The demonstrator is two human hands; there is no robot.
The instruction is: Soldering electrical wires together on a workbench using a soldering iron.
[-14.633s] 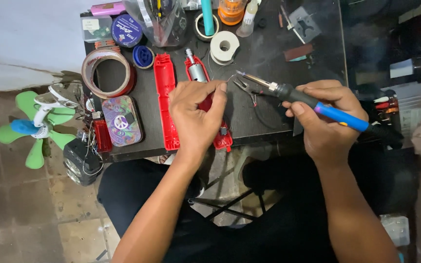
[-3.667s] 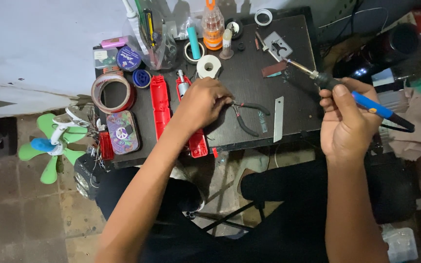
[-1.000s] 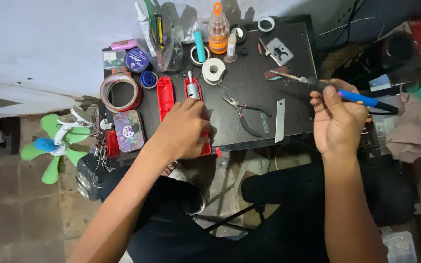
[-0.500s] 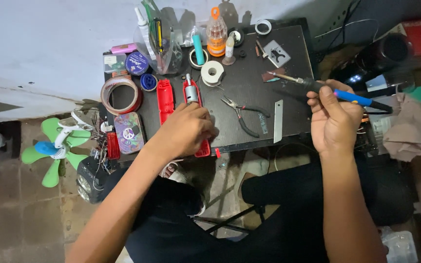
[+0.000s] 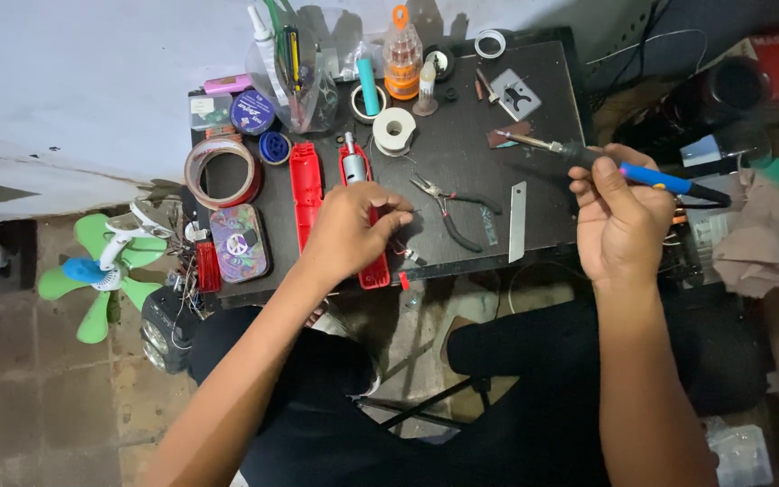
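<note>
My left hand point(image 5: 346, 232) rests on a red plastic device shell point(image 5: 373, 271) with a small grey motor point(image 5: 353, 167) at its far end, fingers curled on its right edge. A second red shell half point(image 5: 305, 188) lies just left of it. My right hand point(image 5: 619, 216) is closed around a blue-handled soldering iron point(image 5: 646, 177), tip pointing left above the table's right side. Black-handled pliers point(image 5: 451, 204) lie between the two hands.
The small black table point(image 5: 462, 117) also carries a brown tape roll point(image 5: 220, 171), a patterned tin point(image 5: 238, 242), a white tape roll point(image 5: 394, 130), an orange bottle point(image 5: 401, 56), a metal ruler point(image 5: 517, 209) and a tool bag point(image 5: 295, 63). A green fan point(image 5: 101, 271) lies on the floor at left.
My right hand has tilted the soldering iron a little, staying above the table's right side. My left hand has stayed on the red shell, fingers shifting toward its right edge.
</note>
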